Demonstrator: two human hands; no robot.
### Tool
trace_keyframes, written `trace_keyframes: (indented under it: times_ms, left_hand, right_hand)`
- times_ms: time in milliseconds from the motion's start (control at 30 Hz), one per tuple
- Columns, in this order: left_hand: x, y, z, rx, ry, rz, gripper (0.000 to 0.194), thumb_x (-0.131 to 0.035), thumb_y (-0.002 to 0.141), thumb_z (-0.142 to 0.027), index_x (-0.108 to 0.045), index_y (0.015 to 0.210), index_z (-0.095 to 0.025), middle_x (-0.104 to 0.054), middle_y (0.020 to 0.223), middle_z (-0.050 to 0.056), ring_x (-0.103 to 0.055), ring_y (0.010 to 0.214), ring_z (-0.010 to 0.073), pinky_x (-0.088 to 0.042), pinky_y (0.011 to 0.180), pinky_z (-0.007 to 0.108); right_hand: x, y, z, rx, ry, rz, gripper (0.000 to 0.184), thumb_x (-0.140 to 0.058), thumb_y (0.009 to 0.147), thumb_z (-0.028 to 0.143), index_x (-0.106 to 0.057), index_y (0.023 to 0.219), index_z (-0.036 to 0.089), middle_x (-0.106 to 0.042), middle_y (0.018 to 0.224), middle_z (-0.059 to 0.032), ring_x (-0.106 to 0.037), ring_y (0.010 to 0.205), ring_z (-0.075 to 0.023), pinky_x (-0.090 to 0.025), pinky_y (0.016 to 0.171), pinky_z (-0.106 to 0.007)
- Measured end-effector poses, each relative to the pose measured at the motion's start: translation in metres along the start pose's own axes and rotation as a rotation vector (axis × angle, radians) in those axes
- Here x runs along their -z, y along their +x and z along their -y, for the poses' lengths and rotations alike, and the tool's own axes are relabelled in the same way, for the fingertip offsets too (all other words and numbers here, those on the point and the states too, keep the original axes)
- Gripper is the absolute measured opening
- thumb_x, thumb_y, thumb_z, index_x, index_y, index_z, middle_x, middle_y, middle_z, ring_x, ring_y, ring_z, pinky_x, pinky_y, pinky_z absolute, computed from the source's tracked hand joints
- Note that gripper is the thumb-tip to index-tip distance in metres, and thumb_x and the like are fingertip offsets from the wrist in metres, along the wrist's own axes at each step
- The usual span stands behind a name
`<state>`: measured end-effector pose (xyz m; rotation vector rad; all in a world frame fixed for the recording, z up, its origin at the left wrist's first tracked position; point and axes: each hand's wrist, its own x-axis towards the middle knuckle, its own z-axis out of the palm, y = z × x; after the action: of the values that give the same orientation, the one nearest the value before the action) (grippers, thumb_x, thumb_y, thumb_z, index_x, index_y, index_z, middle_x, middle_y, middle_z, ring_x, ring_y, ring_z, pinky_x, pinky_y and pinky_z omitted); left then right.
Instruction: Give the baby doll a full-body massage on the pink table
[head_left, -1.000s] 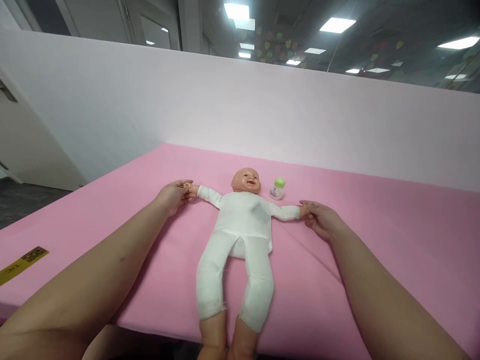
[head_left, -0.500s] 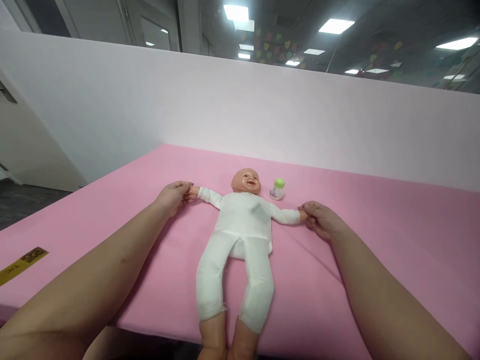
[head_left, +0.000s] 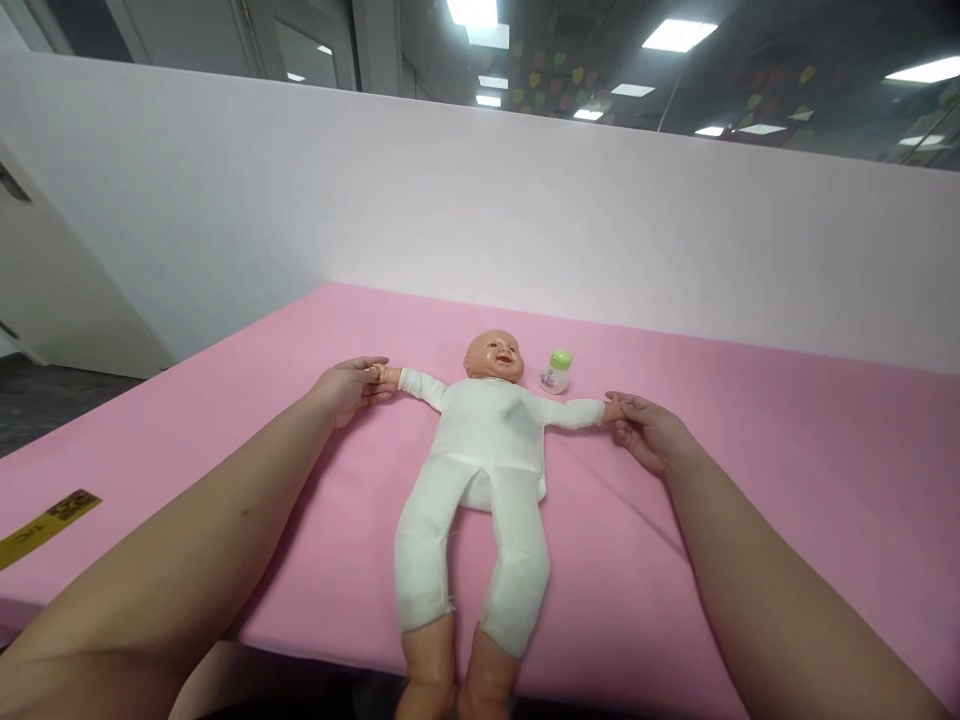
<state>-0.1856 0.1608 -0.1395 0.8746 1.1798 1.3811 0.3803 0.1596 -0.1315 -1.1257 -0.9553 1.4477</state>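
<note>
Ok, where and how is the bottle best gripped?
I'd probably hold the bottle by its clear body, below the green cap, from the right: the head of the doll lies close on the left, one arm in front.

The single head-worn view looked forward and down from above the near edge of the pink desk [head_left: 615, 600], facing along the doll [head_left: 489, 430] from its feet towards its head. It stood close enough for both forearms [head_left: 772, 560] to reach in from the lower corners, yet took in the white wall [head_left: 480, 200] beyond and bright lights [head_left: 679, 36] above.
</note>
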Motion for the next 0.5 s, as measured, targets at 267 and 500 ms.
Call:
trace_keyframes:
  times_ms: [267, 500]
  left_hand:
    - [0.0, -0.002, 0.002, -0.023, 0.062, 0.006, 0.042, -0.09, 0.075, -0.018, -0.072, 0.112, -0.012, -0.076, 0.099, 0.016, -0.076, 0.077, 0.0229, -0.067, 0.073, 0.035]
    - [-0.003, -0.002, 0.0, -0.025, 0.068, -0.076, 0.023, -0.082, 0.084, -0.025, -0.074, 0.101, -0.012, -0.075, 0.094, 0.017, -0.075, 0.072, 0.024, -0.066, 0.064, 0.035]
  right_hand:
    - [0.0, -0.003, 0.001, 0.014, -0.071, 0.087, 0.04, -0.093, 0.071, 0.017, -0.072, 0.105, 0.025, -0.071, 0.104, -0.0043, -0.063, 0.071, -0.013, -0.06, 0.059, -0.025]
    - [-0.01, -0.004, 0.0, 0.034, -0.187, 0.042, 0.032, -0.091, 0.078, 0.042, -0.071, 0.088, 0.019, -0.063, 0.073, -0.0019, -0.047, 0.053, -0.0088, -0.039, 0.042, -0.021]
